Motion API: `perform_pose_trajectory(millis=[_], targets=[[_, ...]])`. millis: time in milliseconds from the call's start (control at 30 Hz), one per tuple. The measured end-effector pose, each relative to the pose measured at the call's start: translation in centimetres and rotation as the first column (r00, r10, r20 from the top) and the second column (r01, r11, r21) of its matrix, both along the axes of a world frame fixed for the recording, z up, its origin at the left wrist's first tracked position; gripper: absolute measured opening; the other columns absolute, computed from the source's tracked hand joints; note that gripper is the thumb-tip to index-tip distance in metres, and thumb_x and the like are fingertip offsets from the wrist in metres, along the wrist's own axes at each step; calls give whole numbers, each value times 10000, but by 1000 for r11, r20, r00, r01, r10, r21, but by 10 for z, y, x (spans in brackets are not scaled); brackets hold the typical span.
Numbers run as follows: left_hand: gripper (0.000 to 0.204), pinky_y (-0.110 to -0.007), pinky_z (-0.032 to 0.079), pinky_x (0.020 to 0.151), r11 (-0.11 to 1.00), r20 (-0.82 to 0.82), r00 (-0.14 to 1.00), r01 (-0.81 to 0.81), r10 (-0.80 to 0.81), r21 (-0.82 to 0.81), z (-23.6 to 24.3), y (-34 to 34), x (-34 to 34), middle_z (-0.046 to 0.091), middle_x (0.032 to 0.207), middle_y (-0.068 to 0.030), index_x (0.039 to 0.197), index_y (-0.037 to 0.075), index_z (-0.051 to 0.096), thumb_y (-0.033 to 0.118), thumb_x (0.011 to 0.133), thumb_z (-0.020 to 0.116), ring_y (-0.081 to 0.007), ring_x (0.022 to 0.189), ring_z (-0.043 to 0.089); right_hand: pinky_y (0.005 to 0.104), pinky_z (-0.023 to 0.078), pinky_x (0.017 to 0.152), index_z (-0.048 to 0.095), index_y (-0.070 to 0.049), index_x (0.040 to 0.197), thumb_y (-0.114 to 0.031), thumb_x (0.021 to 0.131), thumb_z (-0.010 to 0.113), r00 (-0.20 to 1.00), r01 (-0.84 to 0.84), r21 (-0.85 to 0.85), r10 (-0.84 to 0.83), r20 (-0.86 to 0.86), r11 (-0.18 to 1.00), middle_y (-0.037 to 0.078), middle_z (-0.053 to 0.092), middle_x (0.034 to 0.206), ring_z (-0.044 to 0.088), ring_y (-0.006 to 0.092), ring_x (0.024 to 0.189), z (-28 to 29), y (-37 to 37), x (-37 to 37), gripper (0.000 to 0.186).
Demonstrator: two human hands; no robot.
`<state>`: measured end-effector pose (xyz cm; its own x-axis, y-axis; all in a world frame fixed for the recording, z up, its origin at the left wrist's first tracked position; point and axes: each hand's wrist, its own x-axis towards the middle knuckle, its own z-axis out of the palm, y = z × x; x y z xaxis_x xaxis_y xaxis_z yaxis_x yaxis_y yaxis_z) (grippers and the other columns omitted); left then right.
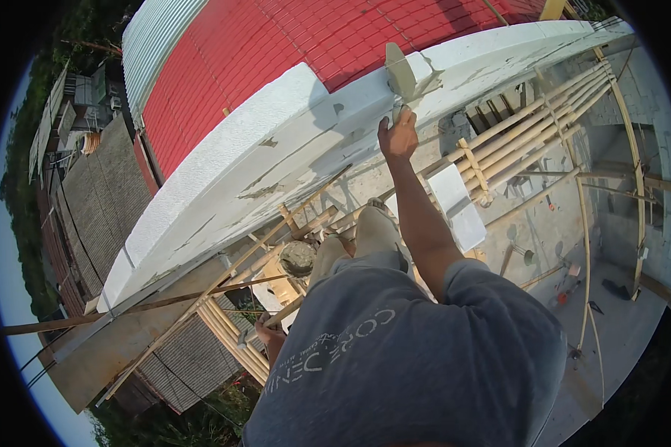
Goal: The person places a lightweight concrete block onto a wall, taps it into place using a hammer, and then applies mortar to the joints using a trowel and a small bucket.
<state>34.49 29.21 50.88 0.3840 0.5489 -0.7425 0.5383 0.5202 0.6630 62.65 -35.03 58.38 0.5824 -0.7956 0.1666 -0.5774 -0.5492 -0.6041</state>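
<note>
My right hand [399,135] is closed around the handle of a trowel [401,73], whose grey blade stands up against the top of a white block wall [224,167]. Grey mortar is smeared beside the blade in a gap along the wall's top edge. Low at my left side, my left hand [271,337] is closed on a tool with a pale wooden handle [283,311]; its kind is unclear. A bucket of grey mortar [298,258] stands by my feet. Right of my legs, a white block [457,205] rests on the bamboo scaffold.
Bamboo poles [533,138] form the scaffold under and around me. Beyond the wall lies a red tiled roof [253,59]. Far below on the right is a concrete floor [619,328] with scattered tools. Lower roofs [101,201] and a long plank [149,304] are at the left.
</note>
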Motion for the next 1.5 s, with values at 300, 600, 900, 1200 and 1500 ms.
perform_pose_trajectory(millis=[300,600,900,1200,1500], targets=[[369,-360,537,720,999,53,999,14,-12,-33,50,-37,63,663,810,-53,1011,16,625,303,1000,394,-207,697,614,488,530,810,412,-29,1439,-78,878,622,964,-52,124,82,-252,991,236,536,1184,602,421,1042,-54,30,-144,602],[407,-368,454,826,970,2,970,243,-243,-21,1,-15,67,668,1153,-35,1228,76,622,341,967,458,-209,1049,577,273,442,475,596,-96,1259,-332,1023,577,779,-548,819,-252,574,170,27,566,708,530,115,521,63,-39,-87,335],[351,-355,491,771,965,-5,966,260,-260,18,12,-43,75,666,1158,-64,1113,77,615,372,982,475,-219,1021,591,250,402,495,639,-110,1154,-377,964,641,953,-265,951,196,233,158,-19,533,714,486,83,545,34,-86,-112,327],[417,-367,483,831,982,-77,981,182,-178,51,40,-103,62,645,1186,-80,1173,31,636,337,955,455,-211,1075,583,471,456,968,527,-111,1388,-406,964,604,961,-268,-21,265,-77,963,241,643,1200,596,425,1137,68,-167,-172,522],[379,-380,449,923,998,-4,998,63,-62,13,34,-90,26,634,1209,-77,1192,40,631,290,932,515,-226,1109,552,452,502,962,515,-282,1442,-425,913,667,877,-362,27,351,-327,932,146,661,1265,617,368,1167,44,-203,-101,569]])
